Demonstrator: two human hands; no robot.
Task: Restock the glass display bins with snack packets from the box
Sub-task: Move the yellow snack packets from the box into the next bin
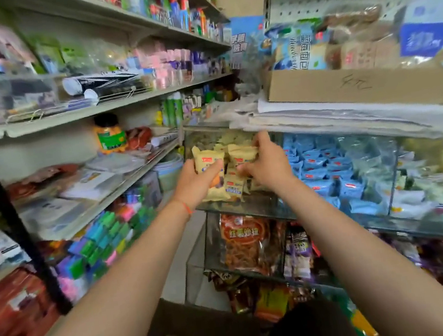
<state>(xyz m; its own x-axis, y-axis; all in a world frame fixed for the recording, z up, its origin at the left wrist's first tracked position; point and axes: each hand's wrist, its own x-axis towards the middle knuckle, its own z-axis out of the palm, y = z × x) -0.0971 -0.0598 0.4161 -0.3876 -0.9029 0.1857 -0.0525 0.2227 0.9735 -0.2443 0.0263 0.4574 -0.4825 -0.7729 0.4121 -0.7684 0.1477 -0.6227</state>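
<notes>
**Loading Cream-Yellow Snack Packets into the Leftmost Glass Bin**

The grey metal shelving unit [111, 106] on the left carries stationery and household goods. On the right stands the tiered row of clear glass display bins [397, 225], with a brown corrugated cardboard carton [345, 86] resting on stacked papers above it.

The leftmost glass bin [248, 208] holds cream-yellow plastic snack packets [234, 187], heaped against its front pane. The adjacent bin to the right holds blue plastic snack packets [325, 174]. A lower bin holds red-labelled bags of orange snack sticks [245, 239].

The open brown cardboard supply box [197, 331] lies on the floor at the bottom of the view, directly below the arms; its contents are blurred.

Both arms reach forward and upward into the leftmost bin. The left hand [197, 183] grips one cream-yellow packet [209, 159], thumb across the face, long axis roughly upright. The right hand [266, 162] pinches another packet of the same kind [242, 155] by its top edge, fingers curled. The two hands sit close together, just above the heap.

Key relation: the free space in the bin lies forward of and slightly below both hands. Neither hand is clearly nearer. Judged step: lower and release both packets onto the heap, then return down to the supply box.
</notes>
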